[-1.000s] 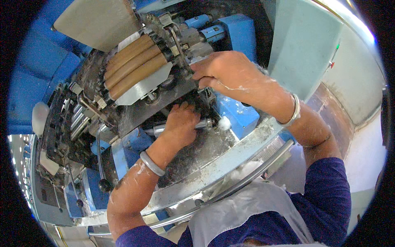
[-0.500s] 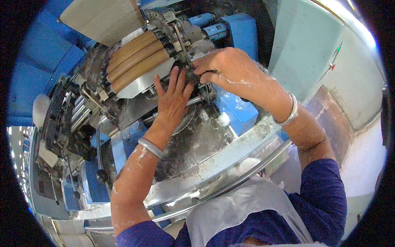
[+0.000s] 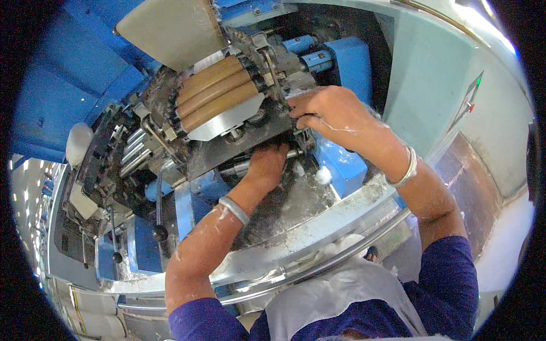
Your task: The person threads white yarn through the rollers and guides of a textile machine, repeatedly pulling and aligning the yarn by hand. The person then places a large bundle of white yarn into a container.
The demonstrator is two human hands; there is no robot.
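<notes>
My left hand [image 3: 266, 166] reaches under the tilted dark roller frame [image 3: 227, 145] of a blue textile machine, and its fingertips are hidden beneath the frame beside a steel shaft [image 3: 242, 168]. My right hand [image 3: 324, 111] grips the right end of that frame, fingers curled over its metal edge. Three tan rollers [image 3: 219, 94] lie side by side on the frame above a curved metal plate [image 3: 224, 122]. Both wrists carry metal bangles and are dusted with white lint.
A blue housing block [image 3: 341, 162] sits under my right hand, with a white fibre tuft [image 3: 323, 175] beside it. A dusty grey ledge [image 3: 318, 219] runs along the machine front. Black knobbed levers [image 3: 159, 232] stand at lower left. A beige panel [image 3: 170, 31] hangs above.
My left hand was spread on the frame's face half a second ago; now it has dropped and slid underneath. The right hand has stayed on the frame's right end.
</notes>
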